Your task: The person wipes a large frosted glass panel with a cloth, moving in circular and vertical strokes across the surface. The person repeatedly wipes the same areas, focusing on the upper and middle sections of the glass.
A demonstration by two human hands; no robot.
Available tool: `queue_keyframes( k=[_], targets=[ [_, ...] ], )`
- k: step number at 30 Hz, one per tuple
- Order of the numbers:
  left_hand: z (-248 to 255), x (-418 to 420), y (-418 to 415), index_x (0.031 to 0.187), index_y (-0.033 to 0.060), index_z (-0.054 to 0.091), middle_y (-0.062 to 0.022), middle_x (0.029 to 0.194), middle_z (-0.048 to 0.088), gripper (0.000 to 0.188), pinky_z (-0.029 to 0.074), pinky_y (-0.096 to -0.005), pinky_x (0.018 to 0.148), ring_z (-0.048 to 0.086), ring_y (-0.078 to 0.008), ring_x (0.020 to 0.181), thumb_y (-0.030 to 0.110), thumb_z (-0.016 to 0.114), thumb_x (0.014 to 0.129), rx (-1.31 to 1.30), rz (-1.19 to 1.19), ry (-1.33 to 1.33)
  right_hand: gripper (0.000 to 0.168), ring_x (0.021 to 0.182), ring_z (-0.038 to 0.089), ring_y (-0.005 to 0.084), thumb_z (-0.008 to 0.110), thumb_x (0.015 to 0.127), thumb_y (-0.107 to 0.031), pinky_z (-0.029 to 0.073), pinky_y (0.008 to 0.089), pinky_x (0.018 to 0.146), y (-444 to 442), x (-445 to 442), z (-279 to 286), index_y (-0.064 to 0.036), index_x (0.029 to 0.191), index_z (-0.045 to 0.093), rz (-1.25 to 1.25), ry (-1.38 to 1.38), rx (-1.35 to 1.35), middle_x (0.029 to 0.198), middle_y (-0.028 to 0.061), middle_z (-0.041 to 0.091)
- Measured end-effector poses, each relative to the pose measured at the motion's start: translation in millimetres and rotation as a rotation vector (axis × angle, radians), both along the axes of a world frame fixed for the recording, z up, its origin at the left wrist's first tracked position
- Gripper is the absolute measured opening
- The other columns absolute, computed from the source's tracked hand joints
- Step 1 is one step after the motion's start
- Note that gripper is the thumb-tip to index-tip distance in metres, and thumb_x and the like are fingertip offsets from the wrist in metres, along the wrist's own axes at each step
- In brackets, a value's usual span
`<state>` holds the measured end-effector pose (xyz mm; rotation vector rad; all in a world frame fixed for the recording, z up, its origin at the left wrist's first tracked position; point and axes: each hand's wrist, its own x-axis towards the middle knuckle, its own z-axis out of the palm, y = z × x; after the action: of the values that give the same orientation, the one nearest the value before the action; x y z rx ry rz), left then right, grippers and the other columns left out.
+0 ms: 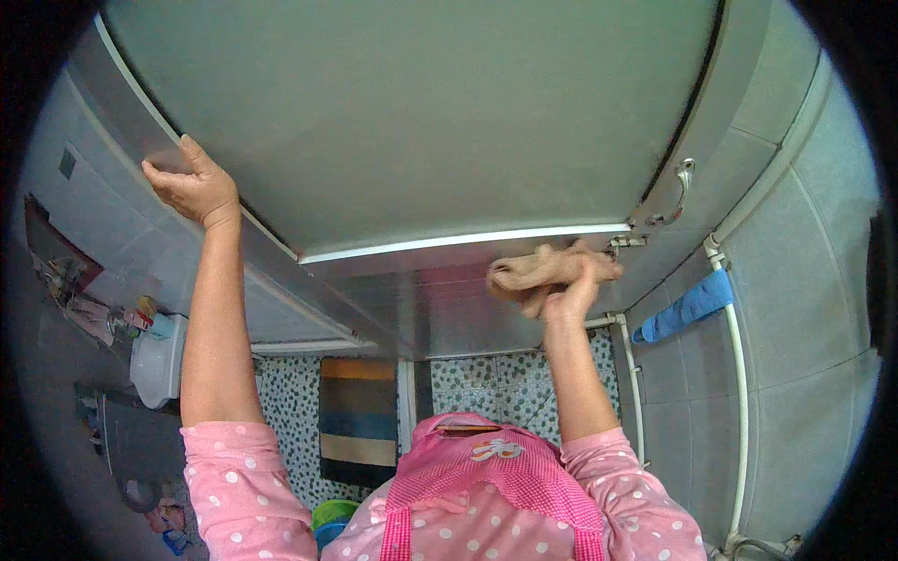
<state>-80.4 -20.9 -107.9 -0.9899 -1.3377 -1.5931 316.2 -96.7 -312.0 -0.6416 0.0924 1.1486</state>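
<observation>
A metal-framed door with a frosted glass panel (435, 126) stands before me. My left hand (200, 184) rests against the left edge of its frame, thumb apart from the fingers, holding nothing. Lower right, my right hand (577, 291) holds a bunched beige cloth (526, 273) against or close to the shiny lower door panel (435, 301); some of its fingers are hidden by the cloth. Just above that hand is a small metal bolt (626, 241). A curved metal door handle (680, 193) sits further right on the frame.
White pipes (736, 379) run along the tiled wall at right, with a blue cloth (684, 306) hung over one. A striped mat (358, 421) lies on the pebble-patterned floor. Left are a white washbasin (158, 365) and a shelf with small items. Green and blue basins (333, 515) are near my body.
</observation>
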Motion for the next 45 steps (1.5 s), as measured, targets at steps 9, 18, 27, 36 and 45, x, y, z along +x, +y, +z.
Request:
queue_keyframes(
  k=[9,18,27,36,45],
  targets=[
    [0,-1,0,0.130,-0.0073,0.030,-0.0281,0.124,0.042,0.078,0.034,-0.0470,0.099,0.041,-0.0408,0.116,0.054,0.053,0.087,-0.015,-0.037,0.005,0.055,0.116,0.044,0.0259,0.051,0.085,-0.003,0.038,0.0407,0.101,-20,-165,-25,-0.008,0.133,0.026,0.438,-0.033,0.040,0.126,0.0120,0.041],
    [1,-3,-2,0.132,-0.0082,0.029,-0.0292,0.126,0.041,0.078,0.034,-0.0470,0.100,0.041,-0.0418,0.117,0.051,0.054,0.087,-0.027,-0.035,-0.001,0.031,0.109,0.053,0.0250,0.051,0.084,0.000,0.042,0.0392,0.096,-14,-153,-40,0.004,0.114,0.051,0.611,-0.034,0.216,0.117,0.0130,0.054],
    [1,-11,-1,0.132,-0.0075,0.029,-0.0284,0.124,0.043,0.079,0.035,-0.0464,0.098,0.042,-0.0414,0.115,0.053,0.053,0.087,-0.027,0.021,0.015,0.041,0.108,0.052,0.0265,0.051,0.086,-0.012,0.045,0.0445,0.092,-9,13,-13,-0.007,0.125,0.040,0.036,-0.186,0.069,0.118,0.0118,0.050],
    [-1,-3,-1,0.132,-0.0058,0.029,-0.0271,0.124,0.042,0.081,0.036,-0.0475,0.096,0.043,-0.0404,0.114,0.057,0.052,0.086,-0.013,0.038,0.001,0.052,0.116,0.045,0.0246,0.052,0.086,-0.006,0.040,0.0421,0.099,-17,-29,-22,-0.010,0.132,0.029,0.121,-0.260,0.204,0.125,0.0103,0.042],
    [0,-5,3,0.132,-0.0065,0.029,-0.0280,0.121,0.045,0.080,0.037,-0.0473,0.095,0.044,-0.0414,0.112,0.054,0.054,0.086,-0.016,0.080,0.020,0.050,0.116,0.045,0.0225,0.054,0.088,-0.003,0.037,0.0370,0.101,-28,-72,-38,-0.006,0.132,0.030,0.139,-0.387,0.241,0.127,0.0105,0.043]
  ],
)
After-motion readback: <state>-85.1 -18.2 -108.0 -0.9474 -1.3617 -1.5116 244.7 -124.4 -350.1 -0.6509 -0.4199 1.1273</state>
